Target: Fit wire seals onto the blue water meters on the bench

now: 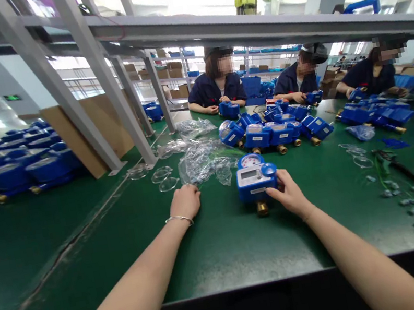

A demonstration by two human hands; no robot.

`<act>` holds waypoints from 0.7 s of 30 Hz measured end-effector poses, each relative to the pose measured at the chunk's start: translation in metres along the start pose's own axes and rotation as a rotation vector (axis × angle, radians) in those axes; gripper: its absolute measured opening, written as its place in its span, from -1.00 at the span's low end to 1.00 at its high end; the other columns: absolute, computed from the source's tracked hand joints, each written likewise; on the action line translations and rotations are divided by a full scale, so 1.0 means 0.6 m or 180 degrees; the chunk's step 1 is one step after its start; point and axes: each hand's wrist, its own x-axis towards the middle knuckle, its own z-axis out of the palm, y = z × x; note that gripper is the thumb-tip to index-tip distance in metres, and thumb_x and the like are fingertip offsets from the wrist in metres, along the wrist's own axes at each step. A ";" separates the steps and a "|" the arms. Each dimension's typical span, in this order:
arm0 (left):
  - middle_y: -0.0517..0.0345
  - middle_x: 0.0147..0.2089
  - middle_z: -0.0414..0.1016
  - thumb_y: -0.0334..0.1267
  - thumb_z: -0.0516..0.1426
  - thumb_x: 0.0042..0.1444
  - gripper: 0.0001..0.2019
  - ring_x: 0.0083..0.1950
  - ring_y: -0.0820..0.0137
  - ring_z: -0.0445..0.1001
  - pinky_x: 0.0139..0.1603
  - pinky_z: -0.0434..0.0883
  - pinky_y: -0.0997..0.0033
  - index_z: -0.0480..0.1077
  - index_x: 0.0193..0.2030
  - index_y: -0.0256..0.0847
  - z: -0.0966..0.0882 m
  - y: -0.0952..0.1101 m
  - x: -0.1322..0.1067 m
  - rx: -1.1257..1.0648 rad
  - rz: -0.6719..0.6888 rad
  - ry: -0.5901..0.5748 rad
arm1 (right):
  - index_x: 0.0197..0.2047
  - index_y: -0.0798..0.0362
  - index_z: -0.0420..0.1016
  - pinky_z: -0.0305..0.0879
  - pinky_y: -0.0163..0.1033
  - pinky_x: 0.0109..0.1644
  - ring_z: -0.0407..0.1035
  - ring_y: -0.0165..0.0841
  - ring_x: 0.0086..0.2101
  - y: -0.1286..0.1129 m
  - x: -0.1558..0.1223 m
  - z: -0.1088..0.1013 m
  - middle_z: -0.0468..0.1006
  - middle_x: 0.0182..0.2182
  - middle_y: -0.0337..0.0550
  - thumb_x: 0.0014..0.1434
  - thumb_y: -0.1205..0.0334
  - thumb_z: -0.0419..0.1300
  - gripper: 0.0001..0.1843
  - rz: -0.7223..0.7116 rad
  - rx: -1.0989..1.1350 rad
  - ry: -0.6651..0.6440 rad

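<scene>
A blue water meter (255, 181) with a round dial, a small screen and a brass fitting below lies on the green table (222, 247) in front of me. My right hand (289, 195) grips its right side, thumb and fingers closed on the housing. My left hand (185, 202) rests on the table to the meter's left with fingers curled under, beside crumpled clear plastic bags (202, 163); whether it holds anything is hidden. A thin bracelet circles my left wrist.
Several blue meters (274, 130) crowd the table's middle, more lie at far left (14, 166). Clear round lenses (163, 178) sit near the bags. Small parts and a tool (395, 166) lie at right. Three people in dark uniforms work across the table. Grey frame posts (107, 81) rise left.
</scene>
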 end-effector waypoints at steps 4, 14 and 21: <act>0.05 -0.11 0.38 -0.15 0.06 0.17 -0.72 -0.19 0.36 0.41 -0.19 0.41 0.26 0.31 -0.06 -0.29 -0.016 -0.002 -0.019 -0.0398 -0.0265 -0.0206 | 0.13 0.03 0.20 0.21 -0.10 0.09 0.22 -0.24 -0.05 0.001 0.001 0.005 0.23 -0.07 -0.05 -0.03 0.05 0.25 -0.34 -0.0070 -0.0082 0.0070; 0.27 -0.48 0.12 -0.02 0.05 0.12 -0.66 -0.53 0.56 0.06 -0.56 0.04 0.56 0.35 -0.15 -0.27 -0.061 0.042 -0.142 -0.2211 -0.1075 -0.2025 | 0.10 0.04 0.17 0.30 -0.18 -0.01 0.32 -0.28 -0.09 0.027 -0.015 -0.048 0.33 -0.06 -0.06 0.12 -0.04 0.06 -0.46 0.0040 0.0322 -0.0002; 0.34 -0.57 0.02 0.01 0.06 0.11 -0.67 -0.54 0.55 -0.04 -0.55 -0.09 0.51 0.33 -0.30 -0.26 -0.023 0.079 -0.200 -0.2144 -0.0584 -0.2162 | 0.14 0.05 0.16 0.26 -0.12 0.02 0.26 -0.22 -0.04 0.030 -0.003 -0.064 0.30 -0.02 -0.03 0.02 -0.15 0.12 -0.31 0.0140 0.0213 -0.0052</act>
